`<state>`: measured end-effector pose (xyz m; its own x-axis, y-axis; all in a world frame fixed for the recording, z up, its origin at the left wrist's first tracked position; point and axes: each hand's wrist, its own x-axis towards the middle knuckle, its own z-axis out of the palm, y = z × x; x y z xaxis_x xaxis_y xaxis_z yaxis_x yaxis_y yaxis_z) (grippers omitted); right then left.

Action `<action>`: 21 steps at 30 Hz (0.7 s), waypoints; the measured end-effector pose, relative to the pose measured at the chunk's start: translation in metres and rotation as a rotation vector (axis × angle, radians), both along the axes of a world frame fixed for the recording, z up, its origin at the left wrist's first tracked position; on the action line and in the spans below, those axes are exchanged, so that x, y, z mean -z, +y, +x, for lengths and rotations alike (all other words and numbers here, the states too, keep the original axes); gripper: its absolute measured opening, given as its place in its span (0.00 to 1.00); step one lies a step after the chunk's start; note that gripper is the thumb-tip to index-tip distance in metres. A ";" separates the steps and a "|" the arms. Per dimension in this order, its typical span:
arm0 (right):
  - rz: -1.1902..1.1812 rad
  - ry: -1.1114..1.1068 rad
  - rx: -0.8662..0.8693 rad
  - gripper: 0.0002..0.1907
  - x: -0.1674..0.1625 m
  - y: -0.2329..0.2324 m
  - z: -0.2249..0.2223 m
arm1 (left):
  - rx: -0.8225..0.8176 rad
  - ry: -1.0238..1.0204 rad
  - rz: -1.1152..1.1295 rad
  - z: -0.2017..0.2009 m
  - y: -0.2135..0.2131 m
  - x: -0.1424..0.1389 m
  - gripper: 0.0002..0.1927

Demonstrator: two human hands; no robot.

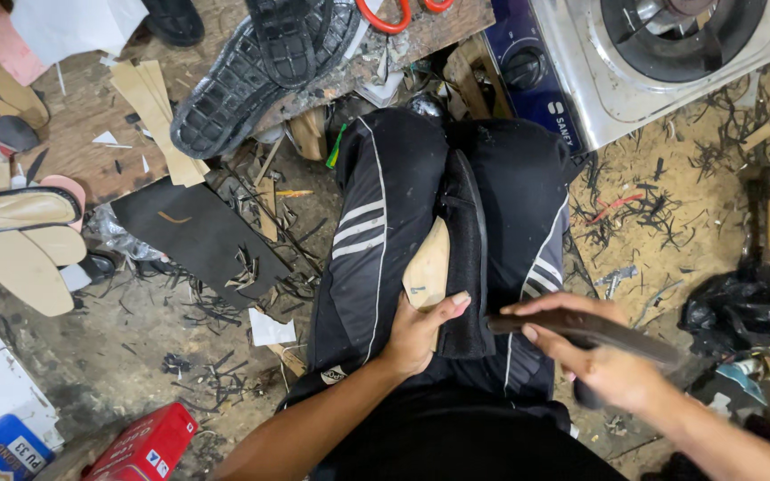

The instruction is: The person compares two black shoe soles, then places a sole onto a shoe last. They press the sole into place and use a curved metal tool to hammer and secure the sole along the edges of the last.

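1. My left hand (pixel 416 334) clamps the shoe (pixel 458 258) on its wooden form (pixel 428 267) against my lap; fingers closed round it.
2. My right hand (pixel 603 361) grips a dark curved tool (pixel 581 328), fingers wrapped tight, its tip just beside the shoe.
3. I judge this the working step on the shoe's edge; next calls for a steady hold and a careful stroke.

Single view, head-worn camera: looks steeply down over wearer's own lap, close range (both forearms enter from bottom edge). Frame top reaches gas stove (pixel 670 53) and littered floor (pixel 118 347). No second view.
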<state>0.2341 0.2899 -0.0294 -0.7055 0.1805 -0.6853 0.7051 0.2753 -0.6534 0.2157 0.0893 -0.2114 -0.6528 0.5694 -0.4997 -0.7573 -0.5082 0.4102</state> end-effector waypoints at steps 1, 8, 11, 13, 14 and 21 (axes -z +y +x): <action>0.022 0.002 -0.068 0.12 -0.001 0.002 -0.007 | 0.004 -0.005 -0.003 0.000 0.000 0.000 0.26; 0.067 -0.141 0.029 0.13 -0.004 -0.001 -0.024 | -0.007 -0.020 0.022 -0.003 -0.001 -0.003 0.26; 0.078 -0.041 0.128 0.14 -0.003 -0.011 -0.011 | -0.017 -0.007 0.029 -0.005 -0.002 -0.008 0.26; 0.088 0.041 0.178 0.14 0.000 -0.016 -0.002 | -0.016 -0.003 0.039 -0.006 -0.002 -0.010 0.26; 0.082 0.091 0.202 0.14 0.003 -0.020 0.001 | -0.020 0.003 0.040 -0.007 -0.002 -0.011 0.26; -0.024 0.236 0.461 0.16 0.020 -0.030 0.012 | 0.019 0.002 -0.026 -0.010 0.000 -0.017 0.20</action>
